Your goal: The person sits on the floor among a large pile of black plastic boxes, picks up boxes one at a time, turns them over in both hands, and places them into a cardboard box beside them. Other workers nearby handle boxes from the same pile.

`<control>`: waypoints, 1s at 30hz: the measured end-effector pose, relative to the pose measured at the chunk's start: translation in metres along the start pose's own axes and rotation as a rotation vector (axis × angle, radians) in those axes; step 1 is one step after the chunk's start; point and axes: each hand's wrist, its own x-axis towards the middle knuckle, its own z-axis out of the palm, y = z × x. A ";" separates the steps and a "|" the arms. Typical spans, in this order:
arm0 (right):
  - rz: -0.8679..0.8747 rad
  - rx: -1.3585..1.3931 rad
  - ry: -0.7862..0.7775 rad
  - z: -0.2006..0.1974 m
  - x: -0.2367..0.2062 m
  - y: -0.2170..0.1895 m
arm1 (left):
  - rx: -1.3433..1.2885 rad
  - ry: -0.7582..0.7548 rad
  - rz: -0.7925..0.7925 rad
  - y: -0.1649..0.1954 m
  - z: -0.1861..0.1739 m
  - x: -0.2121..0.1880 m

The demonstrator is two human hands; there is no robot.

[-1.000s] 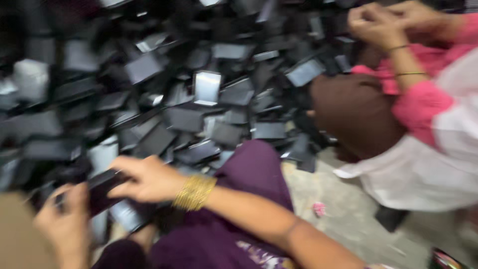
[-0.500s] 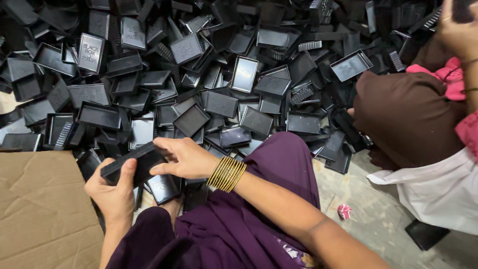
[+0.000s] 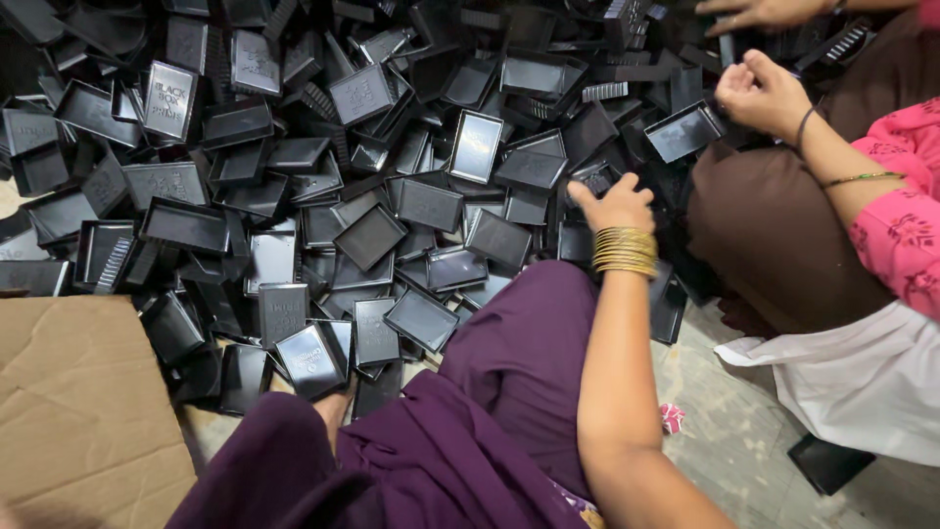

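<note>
Atop heaped black plastic trays: right hand, fingers curled, contents hidden; best lift one tray singly. Left hand unseen.

Your right hand reaches into the heap of black plastic trays on the floor; a cardboard sheet lies at its left edge.

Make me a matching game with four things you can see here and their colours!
Things:
1. bangles on the right hand
2. trays in the heap
3. cardboard sheet
4. sleeve of the person nearby

Colours:
A. brown
B. pink
C. gold
D. black

Pairs: 1-C, 2-D, 3-A, 4-B
</note>
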 end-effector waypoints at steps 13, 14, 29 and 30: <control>-0.711 0.582 0.201 -0.016 -0.113 -0.127 | 0.344 -0.884 -0.772 -0.088 0.112 -0.093; -0.705 0.755 0.012 -0.017 -0.119 -0.131 | 0.352 -0.933 -0.759 -0.096 0.113 -0.105; -0.917 1.038 -0.853 0.007 -0.189 -0.169 | 0.071 -0.881 -0.620 -0.109 0.095 -0.115; -0.876 1.024 -0.905 0.007 -0.190 -0.170 | 0.121 -0.890 -0.589 -0.109 0.094 -0.115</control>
